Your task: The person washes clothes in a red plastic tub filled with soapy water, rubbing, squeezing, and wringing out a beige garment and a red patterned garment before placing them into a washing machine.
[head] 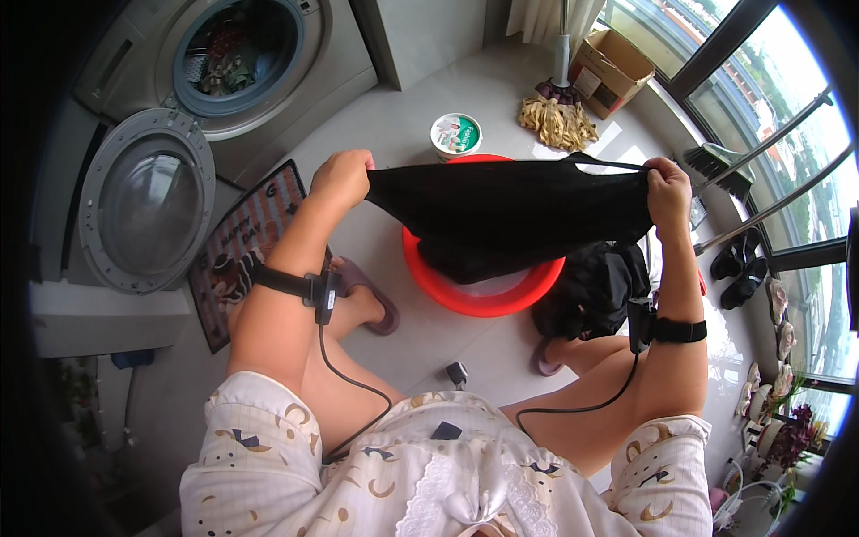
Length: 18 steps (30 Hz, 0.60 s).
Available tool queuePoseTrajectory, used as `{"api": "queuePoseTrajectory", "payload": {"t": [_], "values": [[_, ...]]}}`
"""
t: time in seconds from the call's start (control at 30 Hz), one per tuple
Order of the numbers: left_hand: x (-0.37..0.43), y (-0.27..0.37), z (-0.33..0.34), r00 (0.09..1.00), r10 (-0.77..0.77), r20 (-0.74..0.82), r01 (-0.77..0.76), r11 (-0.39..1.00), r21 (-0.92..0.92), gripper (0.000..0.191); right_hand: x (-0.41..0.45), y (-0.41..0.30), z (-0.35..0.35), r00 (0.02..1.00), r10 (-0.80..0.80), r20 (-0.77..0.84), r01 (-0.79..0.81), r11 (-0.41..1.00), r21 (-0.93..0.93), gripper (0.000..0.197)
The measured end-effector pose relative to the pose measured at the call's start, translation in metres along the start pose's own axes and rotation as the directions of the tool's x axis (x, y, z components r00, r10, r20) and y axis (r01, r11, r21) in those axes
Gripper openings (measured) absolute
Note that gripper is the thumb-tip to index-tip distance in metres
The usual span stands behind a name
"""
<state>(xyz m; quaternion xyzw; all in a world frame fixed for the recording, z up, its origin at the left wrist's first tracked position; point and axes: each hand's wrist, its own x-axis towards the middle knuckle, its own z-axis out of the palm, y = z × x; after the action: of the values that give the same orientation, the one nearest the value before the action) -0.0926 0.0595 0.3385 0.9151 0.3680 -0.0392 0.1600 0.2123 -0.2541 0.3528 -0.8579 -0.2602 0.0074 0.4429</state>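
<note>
A black garment (496, 208) hangs stretched between my two hands. My left hand (342, 180) grips its left end, while my right hand (669, 194) pinches the opposite end, where a thin strap leaves a gap along the top edge. Below the cloth stands a red plastic basin (480, 307) on the tiled floor. The garment's lower folds hang over the basin and hide much of its inside; a pale patch, perhaps liquid, shows near the front. To the basin's right lies a heap of dark clothing (590, 288), partly behind my right forearm.
At upper left a front-loading washing machine (335, 87) holds laundry, its round door (147, 201) swung out over a patterned mat (248, 235). Beyond the basin are a white tub (456, 134), a mop (558, 117) and a cardboard box (611, 70). A broom (721, 168) and shoes (738, 265) line the window side.
</note>
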Motion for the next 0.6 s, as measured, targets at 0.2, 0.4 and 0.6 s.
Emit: {"api": "queuePoseTrajectory", "payload": {"t": [0.2,0.4,0.6], "values": [[0.008,-0.008,0.005,0.963,-0.031,-0.269,0.009,0.997,-0.081,0.02,-0.001,0.005,0.005,0.997,0.006,0.078,-0.016,0.991,0.132,0.018],[-0.006,0.039,-0.034,0.968,0.027,0.251,0.225,0.36,-0.905,0.052,-0.007,-0.016,0.01,0.948,0.108,0.298,-0.222,0.899,0.379,0.018],[-0.027,0.07,-0.046,0.972,0.166,0.164,0.125,0.221,-0.967,0.069,-0.026,-0.079,0.027,0.758,-0.077,0.648,-0.564,0.421,0.71,0.031]]}}
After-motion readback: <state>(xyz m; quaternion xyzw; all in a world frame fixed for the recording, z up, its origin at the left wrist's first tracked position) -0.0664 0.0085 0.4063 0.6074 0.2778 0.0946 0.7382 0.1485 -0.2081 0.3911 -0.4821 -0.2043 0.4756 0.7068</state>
